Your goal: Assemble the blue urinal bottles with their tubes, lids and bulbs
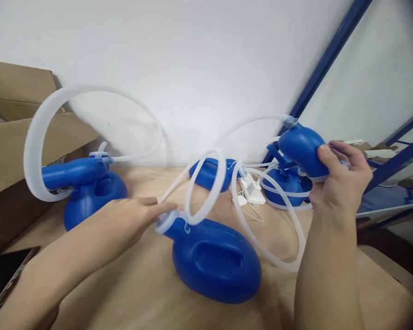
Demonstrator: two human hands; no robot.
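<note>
The person's two hands are well apart over a wooden tabletop (99,293). The left hand (124,224) stretches out nearly flat, its fingertips (167,207) right at the white collar (167,221) of a blue plastic bottle (215,261); from here I can't tell whether they touch it. That bottle lies on its side on the table, at the front and in the middle. Its long axis slants across the tabletop, with the neck pointing up and to the left, toward the hand, and the rounded base down and to the right. Its body is glossy, squat and bulging, with a deep oval recess in the side facing up.

The right hand (340,183) is clamped around a second blue bottle (301,149), thumb and fingers wrapped around its rounded end, and lifts it clear of the table. This one tilts with its neck pointing up and to the left, and a translucent tube (254,123) runs from the neck.

More translucent tubing loops between the bottles, and I can't tell which length joins which. Two more blue bottles (92,201) (208,172) stand further back, with a corrugated hose (32,146) arching over the one on the left. A white plastic fitting (253,192) lies near the back of the table, and blue steel shelving (326,59) rises against the white wall (192,68) on the right
</note>
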